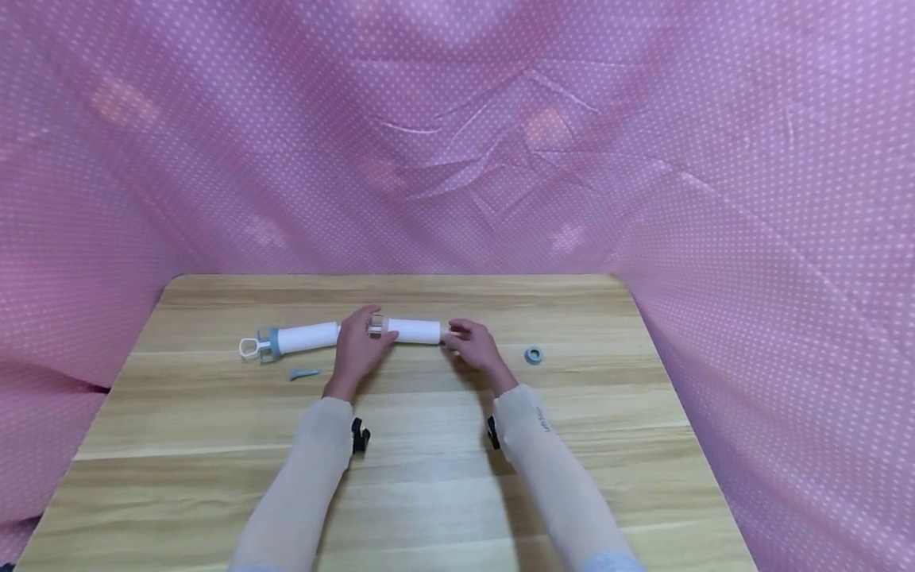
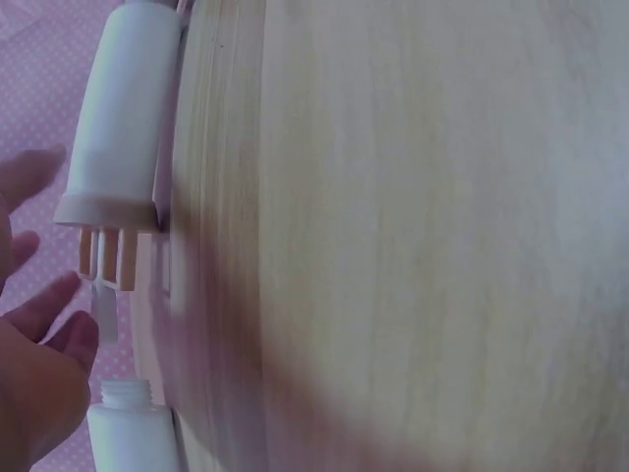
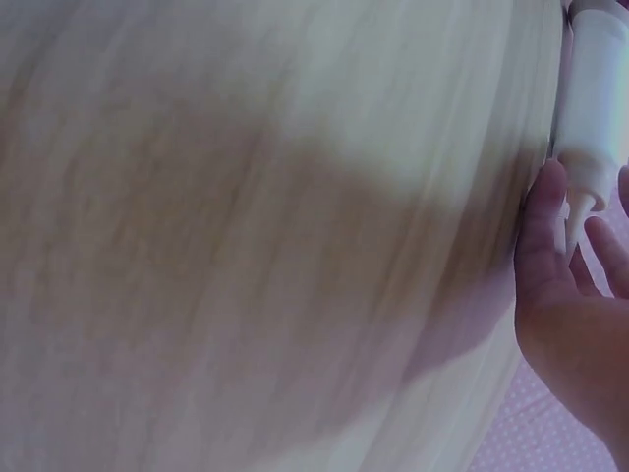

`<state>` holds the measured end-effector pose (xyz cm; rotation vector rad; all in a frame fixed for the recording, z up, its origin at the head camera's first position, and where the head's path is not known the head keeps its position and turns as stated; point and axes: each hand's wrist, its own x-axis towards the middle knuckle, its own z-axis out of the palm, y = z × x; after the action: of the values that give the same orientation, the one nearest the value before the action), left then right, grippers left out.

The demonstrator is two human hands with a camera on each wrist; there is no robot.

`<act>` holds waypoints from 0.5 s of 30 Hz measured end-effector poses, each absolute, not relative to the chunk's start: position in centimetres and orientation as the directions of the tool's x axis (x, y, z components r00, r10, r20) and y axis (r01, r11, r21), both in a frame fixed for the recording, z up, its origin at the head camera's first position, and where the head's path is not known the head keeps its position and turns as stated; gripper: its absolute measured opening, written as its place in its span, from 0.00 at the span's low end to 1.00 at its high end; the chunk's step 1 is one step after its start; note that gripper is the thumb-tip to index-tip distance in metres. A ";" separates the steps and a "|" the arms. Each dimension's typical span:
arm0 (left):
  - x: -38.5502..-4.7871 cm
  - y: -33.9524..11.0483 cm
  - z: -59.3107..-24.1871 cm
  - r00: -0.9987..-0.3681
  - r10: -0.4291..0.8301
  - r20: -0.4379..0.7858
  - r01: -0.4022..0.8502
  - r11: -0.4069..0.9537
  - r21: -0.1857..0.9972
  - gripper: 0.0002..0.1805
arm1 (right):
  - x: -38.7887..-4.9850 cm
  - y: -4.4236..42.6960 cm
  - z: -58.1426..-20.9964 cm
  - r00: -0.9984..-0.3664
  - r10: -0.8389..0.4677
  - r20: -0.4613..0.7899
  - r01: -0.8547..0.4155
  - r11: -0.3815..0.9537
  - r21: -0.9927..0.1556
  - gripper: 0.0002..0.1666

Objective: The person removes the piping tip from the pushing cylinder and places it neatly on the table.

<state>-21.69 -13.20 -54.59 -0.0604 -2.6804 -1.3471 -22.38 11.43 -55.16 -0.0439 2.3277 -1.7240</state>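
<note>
A white tube with a beige collar (image 1: 415, 331) lies on the table between both hands. My left hand (image 1: 357, 345) is around its handle end, fingers spread; in the left wrist view the hand (image 2: 44, 364) is beside the prongs below the collar (image 2: 108, 211), with a gap to the tube (image 2: 128, 108). My right hand (image 1: 477, 349) is at the other end, where the right wrist view shows loosely bent fingers around the pointed nozzle (image 3: 580, 216); contact is unclear. A second white tube with a blue-grey collar (image 1: 307, 338) lies left of my left hand.
A small blue-grey nozzle piece (image 1: 305, 373) lies in front of the left tube. To the right of my right hand is a blue-grey ring (image 1: 534, 355). Pink dotted cloth (image 1: 457, 159) hangs behind and beside the wooden table (image 1: 429, 492).
</note>
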 end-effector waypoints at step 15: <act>-21.7 -13.1 -55.6 -0.989 -0.013 0.149 0.101 0.680 0.726 0.27 | -22.6 10.7 -55.5 -0.984 -0.090 -0.154 0.118 0.320 -0.940 0.19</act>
<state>-21.68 -13.11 -55.62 -0.0725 -2.7477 -1.2003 -22.62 10.65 -55.47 0.0253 2.4027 -1.7343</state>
